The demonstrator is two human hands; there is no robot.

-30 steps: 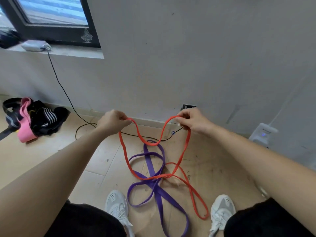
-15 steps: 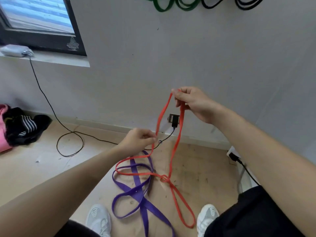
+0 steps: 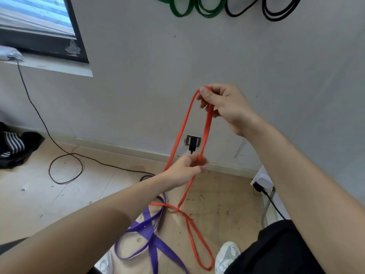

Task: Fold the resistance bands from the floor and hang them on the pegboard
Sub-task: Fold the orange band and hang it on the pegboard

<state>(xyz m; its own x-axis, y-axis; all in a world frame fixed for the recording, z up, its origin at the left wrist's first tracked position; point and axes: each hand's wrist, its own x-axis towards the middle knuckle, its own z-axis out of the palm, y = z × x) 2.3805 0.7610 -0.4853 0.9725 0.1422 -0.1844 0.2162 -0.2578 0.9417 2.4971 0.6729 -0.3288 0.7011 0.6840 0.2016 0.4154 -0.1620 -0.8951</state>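
Red band [image 3: 183, 125] pinched by right hand [image 3: 227, 107] above, gripped by left hand [image 3: 185, 171] below.

No text, number or brand can be read. A pale emblem [image 3: 72, 48] is seen at the lower right corner of the window [image 3: 39, 39], but it is too blurred for any letters to be made out.

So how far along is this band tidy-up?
Done: green bands and black bands already hang on the wall. In hand: the red band, its top pinched by the right hand, gripped lower by the left hand, its tail trailing on the floor, not yet folded. Left: the purple band lies on the floor untouched.
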